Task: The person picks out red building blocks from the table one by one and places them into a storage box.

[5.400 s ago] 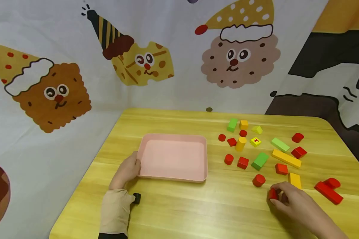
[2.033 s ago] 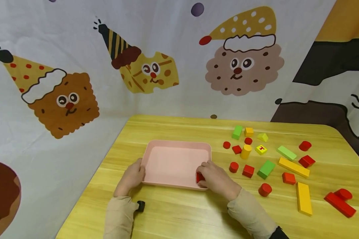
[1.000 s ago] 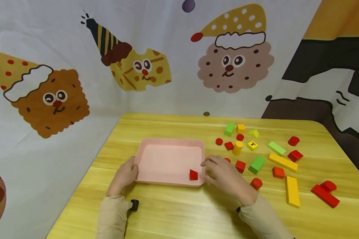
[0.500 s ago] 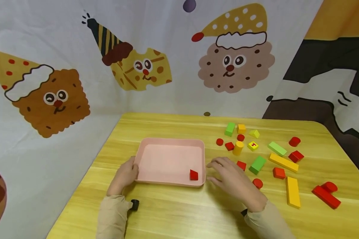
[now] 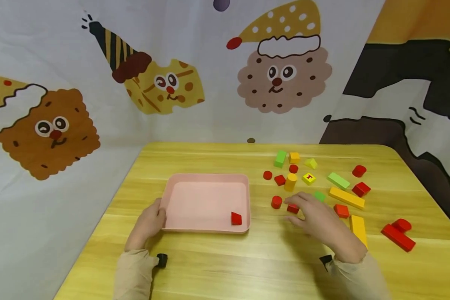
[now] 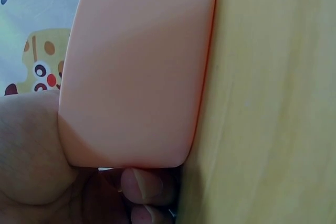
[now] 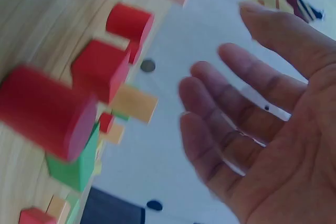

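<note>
Pinches the pink tray (image 5: pixel 198 202) at its left side with the left hand (image 5: pixel 148 221), likely to steady it; has a red block (image 5: pixel 236 218) inside the tray's near right corner; holds the empty right hand (image 5: pixel 320 218) spread near a red cube (image 5: pixel 293 209) right of the tray

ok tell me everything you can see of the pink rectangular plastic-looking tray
The pink rectangular plastic-looking tray has smooth, low walls and rounded corners. It sits open side up on the yellow wood-grain table, the person's left hand gripping its left side. Inside, near the front right corner, lies one small red angular block.
</note>
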`<state>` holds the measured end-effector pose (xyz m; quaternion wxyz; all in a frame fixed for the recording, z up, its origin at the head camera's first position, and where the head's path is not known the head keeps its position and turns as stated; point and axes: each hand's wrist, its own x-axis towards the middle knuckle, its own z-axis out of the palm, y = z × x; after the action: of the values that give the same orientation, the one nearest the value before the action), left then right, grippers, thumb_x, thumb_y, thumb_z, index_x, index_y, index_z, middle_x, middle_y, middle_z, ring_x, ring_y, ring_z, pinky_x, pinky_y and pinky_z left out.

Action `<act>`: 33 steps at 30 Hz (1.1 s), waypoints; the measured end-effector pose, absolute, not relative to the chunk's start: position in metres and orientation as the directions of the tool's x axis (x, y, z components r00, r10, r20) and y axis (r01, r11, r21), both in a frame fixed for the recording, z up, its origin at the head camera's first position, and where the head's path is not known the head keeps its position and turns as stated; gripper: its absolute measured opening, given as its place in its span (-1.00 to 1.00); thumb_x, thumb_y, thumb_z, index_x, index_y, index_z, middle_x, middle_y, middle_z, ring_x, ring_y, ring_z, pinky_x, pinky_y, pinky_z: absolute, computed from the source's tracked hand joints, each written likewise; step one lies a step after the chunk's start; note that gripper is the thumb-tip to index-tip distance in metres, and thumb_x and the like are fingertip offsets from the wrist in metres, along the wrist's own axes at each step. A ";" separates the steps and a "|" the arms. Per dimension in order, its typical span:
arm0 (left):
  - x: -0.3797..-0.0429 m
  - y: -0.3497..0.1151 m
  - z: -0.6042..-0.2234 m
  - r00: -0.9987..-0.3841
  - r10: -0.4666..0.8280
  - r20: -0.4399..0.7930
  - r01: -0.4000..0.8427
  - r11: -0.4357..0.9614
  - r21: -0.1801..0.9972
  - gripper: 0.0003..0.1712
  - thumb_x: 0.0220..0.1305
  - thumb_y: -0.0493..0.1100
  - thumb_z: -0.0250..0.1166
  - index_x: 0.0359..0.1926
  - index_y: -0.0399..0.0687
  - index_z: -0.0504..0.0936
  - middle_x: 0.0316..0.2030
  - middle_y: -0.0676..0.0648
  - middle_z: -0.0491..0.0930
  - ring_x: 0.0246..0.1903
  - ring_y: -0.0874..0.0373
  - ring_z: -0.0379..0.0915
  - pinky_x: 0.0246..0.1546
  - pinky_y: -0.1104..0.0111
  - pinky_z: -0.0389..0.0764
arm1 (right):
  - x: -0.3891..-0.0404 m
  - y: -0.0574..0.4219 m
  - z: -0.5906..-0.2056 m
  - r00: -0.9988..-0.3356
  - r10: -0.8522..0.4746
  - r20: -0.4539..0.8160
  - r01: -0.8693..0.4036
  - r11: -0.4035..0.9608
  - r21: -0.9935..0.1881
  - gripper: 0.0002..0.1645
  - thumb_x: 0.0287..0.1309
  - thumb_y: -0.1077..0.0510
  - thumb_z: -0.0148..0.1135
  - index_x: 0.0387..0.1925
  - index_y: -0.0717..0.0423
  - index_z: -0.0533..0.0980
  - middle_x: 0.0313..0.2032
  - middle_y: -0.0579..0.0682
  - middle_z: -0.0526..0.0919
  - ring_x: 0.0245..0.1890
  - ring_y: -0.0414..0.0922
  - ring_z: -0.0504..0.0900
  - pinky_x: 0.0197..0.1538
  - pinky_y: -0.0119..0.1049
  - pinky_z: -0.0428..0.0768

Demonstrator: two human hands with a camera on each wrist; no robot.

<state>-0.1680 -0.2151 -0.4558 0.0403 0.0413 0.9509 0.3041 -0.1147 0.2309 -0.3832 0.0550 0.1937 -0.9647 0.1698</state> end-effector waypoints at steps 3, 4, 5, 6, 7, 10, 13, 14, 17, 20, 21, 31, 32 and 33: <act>-0.168 -0.215 -0.456 -0.993 0.108 -0.053 0.057 0.812 0.580 -0.56 0.44 -0.19 -0.23 0.25 -0.23 0.27 -0.27 -0.25 0.54 -0.28 -0.06 0.41 -0.23 0.07 0.45 | -0.115 0.244 -0.383 -0.940 -0.315 0.129 -0.341 0.876 -0.341 -0.54 0.04 0.01 0.36 -0.03 0.10 0.54 -0.06 0.07 0.59 -0.14 0.04 0.55 -0.19 -0.03 0.60; -0.168 -0.216 -0.456 -0.993 0.106 -0.053 0.055 0.813 0.580 -0.57 0.43 -0.19 -0.23 0.23 -0.23 0.28 -0.32 -0.21 0.53 -0.30 -0.05 0.41 -0.24 0.07 0.45 | -0.115 0.246 -0.383 -0.943 -0.310 0.119 -0.332 0.876 -0.350 -0.54 0.03 0.02 0.36 -0.04 0.11 0.54 -0.07 0.07 0.59 -0.16 0.04 0.55 -0.20 -0.04 0.60; -0.168 -0.217 -0.457 -0.993 0.104 -0.049 0.057 0.814 0.579 -0.57 0.43 -0.19 -0.22 0.22 -0.23 0.29 -0.33 -0.21 0.53 -0.30 -0.05 0.41 -0.24 0.07 0.45 | -0.116 0.248 -0.383 -0.946 -0.305 0.112 -0.325 0.875 -0.358 -0.55 0.03 0.03 0.37 -0.04 0.12 0.54 -0.07 0.07 0.58 -0.17 0.04 0.55 -0.20 -0.04 0.60; -0.168 -0.217 -0.458 -0.994 0.104 -0.040 0.062 0.814 0.577 -0.59 0.43 -0.20 -0.22 0.20 -0.23 0.31 -0.31 -0.21 0.53 -0.29 -0.06 0.41 -0.23 0.07 0.45 | -0.116 0.250 -0.382 -0.947 -0.302 0.109 -0.321 0.875 -0.362 -0.55 0.03 0.04 0.37 -0.04 0.13 0.53 -0.08 0.08 0.59 -0.18 0.04 0.55 -0.20 -0.04 0.59; -0.169 -0.218 -0.459 -0.994 0.102 -0.035 0.064 0.815 0.576 -0.59 0.43 -0.20 -0.22 0.19 -0.23 0.32 -0.31 -0.21 0.53 -0.30 -0.06 0.41 -0.23 0.06 0.45 | -0.117 0.251 -0.382 -0.948 -0.300 0.107 -0.318 0.875 -0.366 -0.55 0.03 0.05 0.37 -0.05 0.14 0.53 -0.09 0.09 0.59 -0.21 0.03 0.55 -0.21 -0.06 0.59; -0.169 -0.218 -0.460 -0.994 0.103 -0.018 0.074 0.815 0.575 -0.60 0.42 -0.20 -0.21 0.18 -0.24 0.33 -0.23 -0.27 0.54 -0.27 -0.08 0.41 -0.21 0.04 0.46 | -0.117 0.254 -0.378 -0.949 -0.292 0.116 -0.315 0.880 -0.357 -0.59 0.05 0.08 0.36 -0.06 0.15 0.53 -0.10 0.11 0.59 -0.21 0.03 0.55 -0.19 -0.04 0.59; -0.169 -0.217 -0.459 -0.994 0.109 -0.016 0.080 0.815 0.574 -0.57 0.43 -0.19 -0.22 0.20 -0.27 0.30 -0.09 -0.33 0.52 -0.22 -0.10 0.41 -0.17 0.01 0.46 | -0.118 0.255 -0.374 -0.949 -0.284 0.135 -0.313 0.888 -0.337 -0.60 0.05 0.08 0.36 -0.07 0.14 0.53 -0.09 0.11 0.59 -0.20 0.04 0.55 -0.20 -0.03 0.58; -0.169 -0.216 -0.459 -0.994 0.109 -0.017 0.079 0.814 0.575 -0.57 0.43 -0.19 -0.22 0.21 -0.27 0.30 -0.07 -0.35 0.51 -0.21 -0.10 0.41 -0.16 0.01 0.46 | -0.118 0.255 -0.372 -0.950 -0.282 0.137 -0.312 0.891 -0.330 -0.60 0.05 0.08 0.35 -0.07 0.13 0.53 -0.08 0.11 0.59 -0.19 0.04 0.55 -0.20 -0.02 0.58; -0.169 -0.215 -0.457 -0.994 0.108 -0.022 0.075 0.814 0.576 -0.57 0.42 -0.20 -0.22 0.20 -0.28 0.31 -0.11 -0.33 0.52 -0.22 -0.09 0.41 -0.18 0.01 0.46 | -0.120 0.257 -0.369 -0.953 -0.275 0.131 -0.303 0.897 -0.323 -0.59 0.05 0.07 0.36 -0.06 0.12 0.53 -0.08 0.12 0.59 -0.19 0.03 0.55 -0.22 -0.02 0.58; -0.169 -0.214 -0.457 -0.994 0.102 -0.036 0.062 0.811 0.582 -0.61 0.42 -0.21 -0.21 0.15 -0.24 0.34 -0.28 -0.25 0.54 -0.29 -0.06 0.41 -0.24 0.06 0.46 | -0.121 0.260 -0.368 -0.958 -0.263 0.116 -0.287 0.900 -0.327 -0.58 0.04 0.10 0.36 -0.05 0.14 0.52 -0.09 0.14 0.59 -0.20 0.03 0.54 -0.24 -0.04 0.58; -0.169 -0.214 -0.458 -0.994 0.101 -0.044 0.057 0.810 0.584 -0.63 0.42 -0.21 -0.21 0.13 -0.23 0.35 -0.34 -0.21 0.53 -0.32 -0.04 0.41 -0.26 0.09 0.46 | -0.122 0.261 -0.368 -0.960 -0.256 0.110 -0.279 0.902 -0.329 -0.58 0.05 0.10 0.36 -0.05 0.15 0.52 -0.09 0.14 0.59 -0.20 0.03 0.54 -0.23 -0.03 0.58; -0.170 -0.214 -0.458 -0.993 0.094 -0.068 0.036 0.805 0.593 -0.64 0.42 -0.20 -0.21 0.12 -0.19 0.35 -0.48 -0.12 0.47 -0.41 0.01 0.39 -0.34 0.16 0.44 | -0.124 0.270 -0.367 -0.957 -0.278 -0.086 -0.228 0.900 -0.371 -0.57 -0.03 0.08 0.40 -0.10 0.15 0.53 -0.20 0.10 0.61 -0.29 -0.02 0.53 -0.27 -0.07 0.55; -0.170 -0.214 -0.457 -0.993 0.094 -0.070 0.034 0.803 0.594 -0.64 0.42 -0.20 -0.21 0.11 -0.19 0.35 -0.48 -0.12 0.47 -0.42 0.01 0.39 -0.34 0.16 0.43 | -0.124 0.271 -0.367 -0.951 -0.285 -0.119 -0.221 0.898 -0.380 -0.56 -0.05 0.08 0.42 -0.12 0.16 0.53 -0.23 0.08 0.61 -0.32 -0.03 0.52 -0.28 -0.09 0.54; -0.170 -0.214 -0.456 -0.994 0.092 -0.067 0.035 0.806 0.591 -0.63 0.42 -0.20 -0.21 0.13 -0.20 0.35 -0.47 -0.12 0.48 -0.41 0.02 0.39 -0.33 0.17 0.43 | -0.123 0.273 -0.366 -0.945 -0.289 -0.153 -0.212 0.897 -0.388 -0.54 -0.08 0.07 0.43 -0.13 0.16 0.53 -0.26 0.07 0.59 -0.34 -0.05 0.50 -0.30 -0.11 0.52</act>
<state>-0.1697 -0.2145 -0.4558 0.0462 0.0333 0.9491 0.3097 -0.1234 0.2726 -0.3664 -0.1039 0.1293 -0.9683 0.1866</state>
